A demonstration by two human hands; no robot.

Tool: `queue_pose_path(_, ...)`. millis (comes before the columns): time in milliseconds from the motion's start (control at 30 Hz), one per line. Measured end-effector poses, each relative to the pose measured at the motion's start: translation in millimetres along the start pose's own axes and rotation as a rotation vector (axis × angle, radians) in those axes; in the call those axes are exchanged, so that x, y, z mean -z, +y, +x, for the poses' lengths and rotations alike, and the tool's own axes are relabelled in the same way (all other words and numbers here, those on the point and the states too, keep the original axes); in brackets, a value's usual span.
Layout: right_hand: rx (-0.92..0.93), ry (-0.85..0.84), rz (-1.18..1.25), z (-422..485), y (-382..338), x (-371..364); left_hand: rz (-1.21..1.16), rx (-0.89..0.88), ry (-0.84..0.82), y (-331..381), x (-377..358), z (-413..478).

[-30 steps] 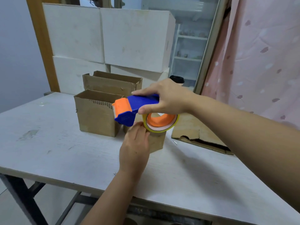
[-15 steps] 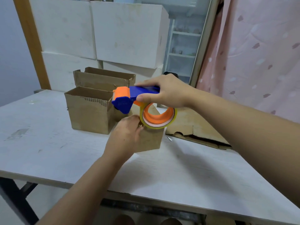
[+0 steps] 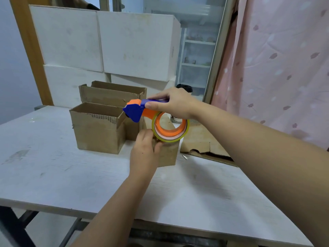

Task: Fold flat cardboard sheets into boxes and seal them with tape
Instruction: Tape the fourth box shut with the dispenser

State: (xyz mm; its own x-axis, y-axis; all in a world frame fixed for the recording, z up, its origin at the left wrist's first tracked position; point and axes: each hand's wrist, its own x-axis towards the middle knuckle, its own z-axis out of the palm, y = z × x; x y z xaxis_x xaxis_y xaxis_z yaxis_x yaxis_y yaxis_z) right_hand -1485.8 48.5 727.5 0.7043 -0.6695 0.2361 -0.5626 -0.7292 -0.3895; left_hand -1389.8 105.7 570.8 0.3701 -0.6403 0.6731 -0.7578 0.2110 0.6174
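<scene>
Both sets of fingers grip: right hand the plastic tape dispenser, left hand the corrugated box.

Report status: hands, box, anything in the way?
Right hand grips tape gun above box. Left hand holds the box. Open boxes close on its left, flat cardboard on its right; neither blocking.

Likely a spare room at home.
Pink leaf-patterned fabric curtain, glass door before white shelves, scuffed white wooden surface.
</scene>
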Motion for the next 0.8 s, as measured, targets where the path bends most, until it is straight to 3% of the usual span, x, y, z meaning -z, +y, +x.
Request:
queue_pose_path(167, -0.001, -0.018, -0.083, -7.0, -15.7, 1.3, 0.014, -0.143, -0.019, -5.2, 11.7, -8.1)
queue_pose_path(367, -0.036, 0.008, -0.102, -16.3, -30.3, 7.9, 0.016, -0.190, -0.104, 6.5, 43.3, -4.1)
queue_pose_path(467, 0.036, -0.066, -0.019, -28.2, -33.1, 16.1, 0.080, -0.291, -0.054, 4.2, 57.3, -12.9)
queue_pose_path(667, 0.173, -0.118, -0.036, -37.3, -32.1, -0.1, 0.064, -0.288, 0.082, -17.3, 53.2, -37.4)
queue_pose_path(800, 0.161, -0.140, -0.005, -36.5, -31.3, -1.4, 0.046, -0.301, 0.134, -24.1, 47.1, -44.1)
